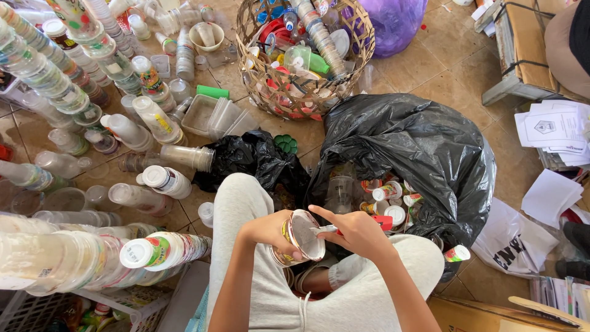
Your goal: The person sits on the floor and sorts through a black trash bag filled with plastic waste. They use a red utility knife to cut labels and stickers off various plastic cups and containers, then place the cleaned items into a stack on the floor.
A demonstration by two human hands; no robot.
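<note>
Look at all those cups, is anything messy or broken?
Yes. Stacked cups lie tipped over across the floor, not upright. The basket has broken, gappy weaving. The left hand holds a cup whose foil lid looks partly torn; the right hand works at it.

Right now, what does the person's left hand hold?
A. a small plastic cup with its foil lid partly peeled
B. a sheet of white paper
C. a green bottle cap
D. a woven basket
A: the left hand wraps a small plastic cup whose foil lid stands open, while the right hand holds a red-handled blade at its rim.
</note>
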